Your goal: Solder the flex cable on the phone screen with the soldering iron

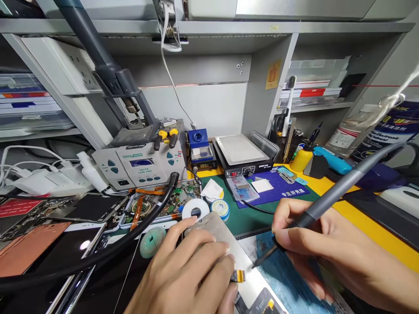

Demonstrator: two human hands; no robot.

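My left hand (pixel 193 272) presses down on a flat grey metal plate (pixel 218 229) at the front middle of the bench, fingertips next to a small orange flex connector (pixel 238 275). My right hand (pixel 330 248) grips a grey soldering iron (pixel 340 188) like a pen. Its dark tip (pixel 258 263) points down-left and ends just right of the connector, above a blue work mat (pixel 288 279).
A grey soldering station (pixel 144 163) stands at back left, a black hot plate (pixel 240 152) behind centre. A tray of circuit boards (pixel 153 205), solder rolls (pixel 196 208), phones (pixel 75 244) and a thick black hose (pixel 108 250) lie on the left. Bottles (pixel 347 133) stand right.
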